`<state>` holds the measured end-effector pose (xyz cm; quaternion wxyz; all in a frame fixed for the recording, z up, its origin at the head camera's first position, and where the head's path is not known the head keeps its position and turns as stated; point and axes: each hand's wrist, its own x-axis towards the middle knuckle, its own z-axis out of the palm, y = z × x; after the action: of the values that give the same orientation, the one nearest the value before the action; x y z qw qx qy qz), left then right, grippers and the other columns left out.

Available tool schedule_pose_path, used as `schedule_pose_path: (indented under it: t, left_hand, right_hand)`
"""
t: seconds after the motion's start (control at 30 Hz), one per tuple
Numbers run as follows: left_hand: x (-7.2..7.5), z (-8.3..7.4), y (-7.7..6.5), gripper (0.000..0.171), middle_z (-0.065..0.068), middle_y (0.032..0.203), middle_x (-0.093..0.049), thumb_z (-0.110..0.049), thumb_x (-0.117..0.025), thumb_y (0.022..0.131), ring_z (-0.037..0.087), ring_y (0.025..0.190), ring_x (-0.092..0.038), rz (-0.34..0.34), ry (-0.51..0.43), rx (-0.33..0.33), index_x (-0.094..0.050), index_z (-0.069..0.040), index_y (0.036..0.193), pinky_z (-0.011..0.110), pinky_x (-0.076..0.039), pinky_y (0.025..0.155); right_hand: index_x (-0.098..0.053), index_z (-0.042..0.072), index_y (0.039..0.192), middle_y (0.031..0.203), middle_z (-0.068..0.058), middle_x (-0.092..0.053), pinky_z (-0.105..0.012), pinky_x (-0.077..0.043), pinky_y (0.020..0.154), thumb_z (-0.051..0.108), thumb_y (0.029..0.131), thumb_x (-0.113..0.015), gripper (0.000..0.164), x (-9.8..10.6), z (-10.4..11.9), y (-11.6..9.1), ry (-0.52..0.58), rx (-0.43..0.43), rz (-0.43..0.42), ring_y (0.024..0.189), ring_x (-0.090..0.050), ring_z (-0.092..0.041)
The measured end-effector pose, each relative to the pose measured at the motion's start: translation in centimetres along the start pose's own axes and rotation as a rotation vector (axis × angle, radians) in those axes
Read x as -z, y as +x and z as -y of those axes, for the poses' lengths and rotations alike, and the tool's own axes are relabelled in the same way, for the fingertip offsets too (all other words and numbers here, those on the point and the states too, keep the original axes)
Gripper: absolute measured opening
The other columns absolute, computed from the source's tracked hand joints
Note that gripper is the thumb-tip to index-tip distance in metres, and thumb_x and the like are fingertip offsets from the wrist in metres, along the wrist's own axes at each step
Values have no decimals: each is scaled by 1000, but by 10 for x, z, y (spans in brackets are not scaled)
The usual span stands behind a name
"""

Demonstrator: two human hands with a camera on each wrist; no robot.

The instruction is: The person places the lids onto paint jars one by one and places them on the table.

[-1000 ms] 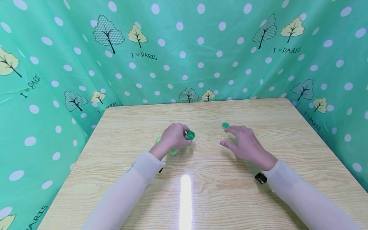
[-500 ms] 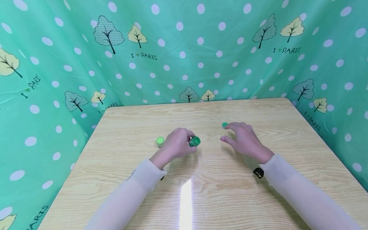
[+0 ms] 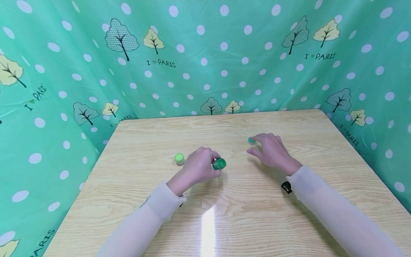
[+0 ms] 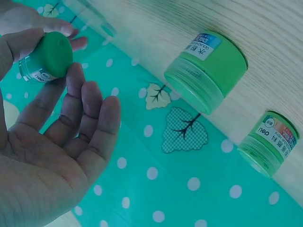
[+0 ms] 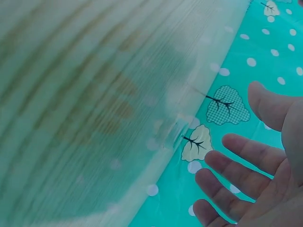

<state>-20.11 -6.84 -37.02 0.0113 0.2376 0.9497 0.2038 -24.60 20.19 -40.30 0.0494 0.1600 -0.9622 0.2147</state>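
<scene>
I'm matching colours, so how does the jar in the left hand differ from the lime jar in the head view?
The held jar is deeper green; the lime jar is brighter, yellower.
The held jar is tilted in the left hand; the lime jar stands upright on the table.
Both are labelled jars.

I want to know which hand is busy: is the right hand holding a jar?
No, the right hand holds nothing, while the left hand grips the dark green jar.
</scene>
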Motion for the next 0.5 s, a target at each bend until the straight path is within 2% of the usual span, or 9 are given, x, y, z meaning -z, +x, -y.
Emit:
schedule_pose_path:
  t: [0.5]
  left_hand:
    - [-3,-5,-8,9,-6,66,-52,-18,-69,68,15,70,-47,-2,38,-53,-62,-24,66,27,-40,58]
  right_hand:
    - [-60,8,126,126,-11,-60,-51,-34,92,35,85,-70,51,-10,-8,17,-90,-55,33,112,-50,-34]
